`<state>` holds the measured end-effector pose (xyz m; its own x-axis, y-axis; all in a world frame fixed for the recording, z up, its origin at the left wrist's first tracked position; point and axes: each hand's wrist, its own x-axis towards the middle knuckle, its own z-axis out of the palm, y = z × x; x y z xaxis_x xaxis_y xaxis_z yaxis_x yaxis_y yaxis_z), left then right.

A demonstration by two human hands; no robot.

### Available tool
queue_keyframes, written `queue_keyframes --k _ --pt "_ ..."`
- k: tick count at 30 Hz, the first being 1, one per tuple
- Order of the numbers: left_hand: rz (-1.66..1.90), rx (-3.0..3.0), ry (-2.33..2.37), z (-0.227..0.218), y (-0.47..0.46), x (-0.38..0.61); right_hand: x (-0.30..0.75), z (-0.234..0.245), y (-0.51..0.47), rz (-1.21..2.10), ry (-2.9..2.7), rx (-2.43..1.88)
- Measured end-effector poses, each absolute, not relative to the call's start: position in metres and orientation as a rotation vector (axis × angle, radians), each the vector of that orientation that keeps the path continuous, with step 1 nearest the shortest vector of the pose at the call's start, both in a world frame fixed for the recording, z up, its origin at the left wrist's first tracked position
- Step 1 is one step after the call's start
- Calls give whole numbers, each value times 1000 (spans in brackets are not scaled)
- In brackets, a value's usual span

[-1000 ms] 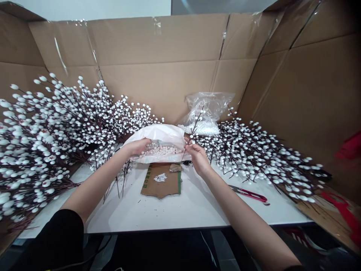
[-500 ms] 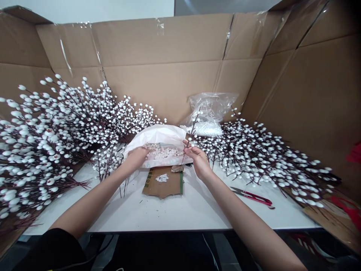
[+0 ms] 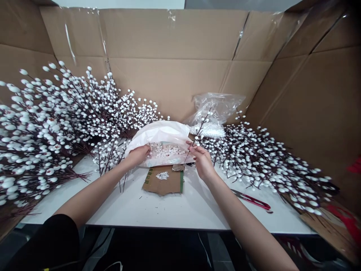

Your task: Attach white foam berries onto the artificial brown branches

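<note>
A white plastic bag (image 3: 162,133) full of small white beads (image 3: 166,149) lies open on the white table (image 3: 197,207). My left hand (image 3: 138,155) is at the bag's mouth among the beads, fingers curled. My right hand (image 3: 201,160) pinches a thin dark twig (image 3: 197,133) that rises up and right, with a few white beads on its tips.
Heaps of dark branches with white beads lie on the left (image 3: 47,128) and right (image 3: 262,162). A clear bag of white beads (image 3: 214,116) stands behind. A cardboard scrap (image 3: 163,181) and red snips (image 3: 252,200) lie on the table. Cardboard walls (image 3: 175,60) enclose it.
The view has shifted a little to the right and down. Both hands stay at the bag's mouth, the right still pinching the twig.
</note>
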<state>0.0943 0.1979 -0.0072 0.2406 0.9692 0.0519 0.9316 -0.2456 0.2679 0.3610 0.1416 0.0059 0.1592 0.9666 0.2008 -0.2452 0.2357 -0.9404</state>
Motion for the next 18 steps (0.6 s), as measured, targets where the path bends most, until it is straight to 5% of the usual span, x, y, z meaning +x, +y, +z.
queue_keyframes --k 18 --pt "504 2595 1693 12 165 82 352 10 129 1281 -1250 -772"
